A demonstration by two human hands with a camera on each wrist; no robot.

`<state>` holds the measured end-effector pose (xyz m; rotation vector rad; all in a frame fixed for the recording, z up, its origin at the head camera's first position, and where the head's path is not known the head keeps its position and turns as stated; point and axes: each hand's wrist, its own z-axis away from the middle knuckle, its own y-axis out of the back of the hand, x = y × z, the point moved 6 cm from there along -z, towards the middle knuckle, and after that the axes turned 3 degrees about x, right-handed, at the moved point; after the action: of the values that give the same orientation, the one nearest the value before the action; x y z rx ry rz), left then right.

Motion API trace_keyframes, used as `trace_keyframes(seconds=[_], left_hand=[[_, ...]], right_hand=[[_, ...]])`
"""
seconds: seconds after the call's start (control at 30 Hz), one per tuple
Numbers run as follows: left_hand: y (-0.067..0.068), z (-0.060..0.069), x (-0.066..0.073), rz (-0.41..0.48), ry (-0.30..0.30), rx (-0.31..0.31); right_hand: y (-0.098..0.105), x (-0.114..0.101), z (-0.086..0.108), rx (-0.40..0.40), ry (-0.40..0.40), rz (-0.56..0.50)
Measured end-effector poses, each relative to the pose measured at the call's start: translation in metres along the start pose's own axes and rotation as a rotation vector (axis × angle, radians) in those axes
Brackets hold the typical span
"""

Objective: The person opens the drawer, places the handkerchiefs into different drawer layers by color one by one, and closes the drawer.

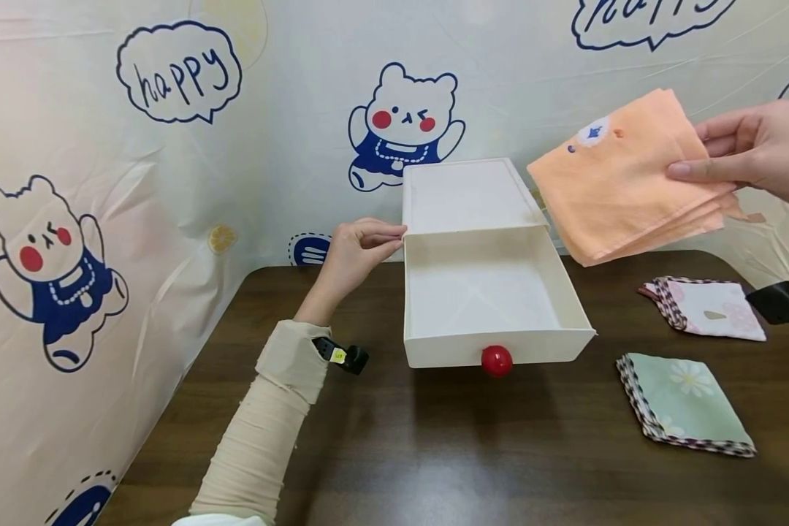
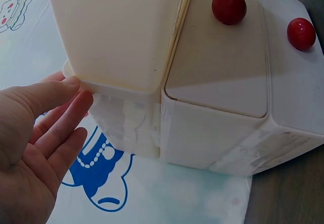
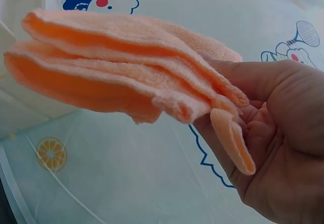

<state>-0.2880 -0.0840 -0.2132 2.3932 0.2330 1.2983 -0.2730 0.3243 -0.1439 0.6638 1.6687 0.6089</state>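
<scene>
1. Head view: we find the right hand (image 1: 763,150) raised at the right, pinching a folded orange cloth (image 1: 631,179) between thumb and fingers. The cloth is in the air, right of the open drawer (image 1: 447,352) and above the table (image 1: 355,475); a small blue-and-white patch shows near its upper edge.
2. Same view: we see the left hand (image 1: 361,248) at the front left corner of the white cabinet (image 1: 470,193), thumb and fingertips close together on the edge. The drawer stands out toward the wearer, with a round red knob (image 1: 497,361) on its front.
3. Same view: we note two more folded cloths lying right of the drawer: a green cloth (image 1: 690,402) with a daisy print, nearer the wearer, and a pink-and-white cloth (image 1: 713,310) farther back. Both have checked borders. A printed sheet (image 1: 256,168) with bears hangs behind the table.
4. Left wrist view: we confirm a narrow grip, with the left thumb and fingers about the cabinet's edge beside the pulled-out drawer. Two closed drawers (image 2: 217,72) with red knobs belong to the same cabinet.
5. Right wrist view: we observe the orange cloth's layered folds spreading from the right hand, thumb against the cloth; one loose corner hangs beside the palm.
</scene>
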Motion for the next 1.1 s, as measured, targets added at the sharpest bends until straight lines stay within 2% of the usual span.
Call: trace_keyframes(seconds=[0.23,0.57,0.83,1.1], left_hand=[[0.000,0.000,0.000,0.009,-0.006,0.001],[0.000,0.001,0.000,0.000,-0.001,0.005],[0.000,0.001,0.001,-0.001,0.001,0.000],[0.000,0.001,-0.001,-0.009,0.011,0.005]], right_hand=[[-0.004,-0.008,0.000,-0.020,0.033,0.014],[-0.021,-0.025,0.007,-0.041,0.063,0.097],[-0.024,-0.038,0.011,-0.056,0.113,0.066],[-0.026,-0.044,0.012,-0.066,0.121,0.054]])
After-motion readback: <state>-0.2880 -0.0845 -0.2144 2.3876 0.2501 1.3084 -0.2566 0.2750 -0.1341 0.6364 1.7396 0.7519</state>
